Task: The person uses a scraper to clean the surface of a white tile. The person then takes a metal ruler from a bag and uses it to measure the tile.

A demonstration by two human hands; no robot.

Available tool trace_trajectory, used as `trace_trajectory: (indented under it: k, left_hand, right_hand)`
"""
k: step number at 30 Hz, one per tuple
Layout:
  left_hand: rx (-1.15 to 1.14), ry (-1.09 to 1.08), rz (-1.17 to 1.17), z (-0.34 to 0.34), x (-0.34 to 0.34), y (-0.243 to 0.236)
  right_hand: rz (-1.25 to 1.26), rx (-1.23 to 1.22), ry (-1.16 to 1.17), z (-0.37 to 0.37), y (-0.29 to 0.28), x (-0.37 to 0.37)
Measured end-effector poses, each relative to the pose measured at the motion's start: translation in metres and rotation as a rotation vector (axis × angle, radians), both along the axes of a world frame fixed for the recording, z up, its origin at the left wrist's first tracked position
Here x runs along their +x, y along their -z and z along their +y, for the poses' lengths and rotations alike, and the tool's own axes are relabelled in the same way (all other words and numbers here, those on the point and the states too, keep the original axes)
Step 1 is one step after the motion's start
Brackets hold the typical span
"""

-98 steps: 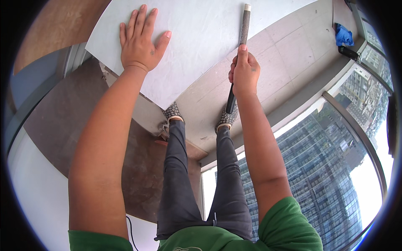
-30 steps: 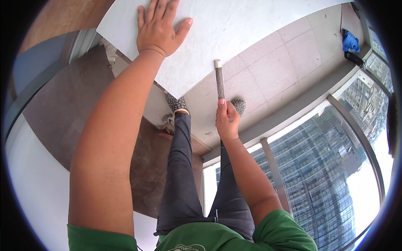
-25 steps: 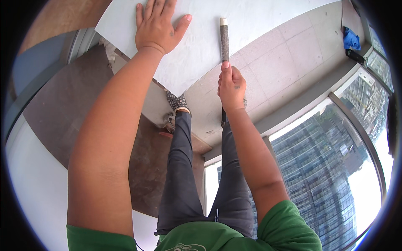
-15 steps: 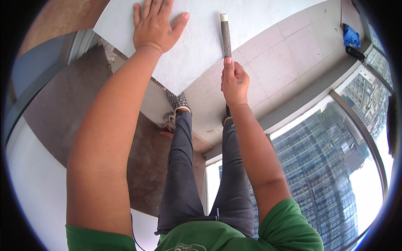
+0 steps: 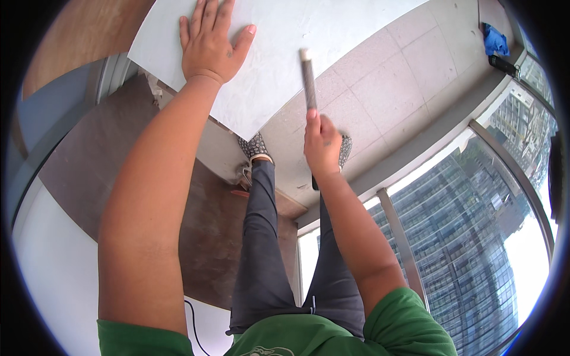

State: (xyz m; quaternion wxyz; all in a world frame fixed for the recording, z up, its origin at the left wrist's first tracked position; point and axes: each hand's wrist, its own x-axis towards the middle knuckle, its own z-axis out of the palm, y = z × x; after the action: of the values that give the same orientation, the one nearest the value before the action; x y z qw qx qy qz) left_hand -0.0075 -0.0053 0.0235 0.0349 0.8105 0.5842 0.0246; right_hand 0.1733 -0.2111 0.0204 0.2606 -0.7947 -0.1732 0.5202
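Note:
My left hand lies flat with fingers spread on a large white sheet, near its left edge. The sheet's near corner points toward me, above my shoe. My right hand is wrapped round a narrow stick-like tool, its thumb laid along the shaft. The tool has a rough grey shaft and a pale tip, and a black end shows below the fist. Its exact kind cannot be made out. The tool points away from me, its tip over the sheet's right part; contact with the sheet cannot be told.
Pale floor tiles stretch to the right, up to a ledge under large windows. A blue bag and a black item lie by that ledge. Brown boarding is at lower left, with a wooden surface at upper left.
My right hand has come toward me and slightly left with the tool, whose tip now sits lower in view. The left hand stays flat on the sheet. My right shoe now shows beside the fist.

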Motion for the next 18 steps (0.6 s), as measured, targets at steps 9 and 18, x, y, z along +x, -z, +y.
trace_trajectory:
  k: [9, 18]
  left_hand:
    - [0.037, 0.004, -0.057, 0.000, 0.000, 0.007]
    - [0.115, 0.029, -0.131, 0.003, -0.006, 0.021]
  right_hand:
    - [-0.009, 0.037, 0.061, 0.049, -0.003, 0.004]
    - [-0.008, 0.088, 0.069, 0.062, 0.001, 0.015]
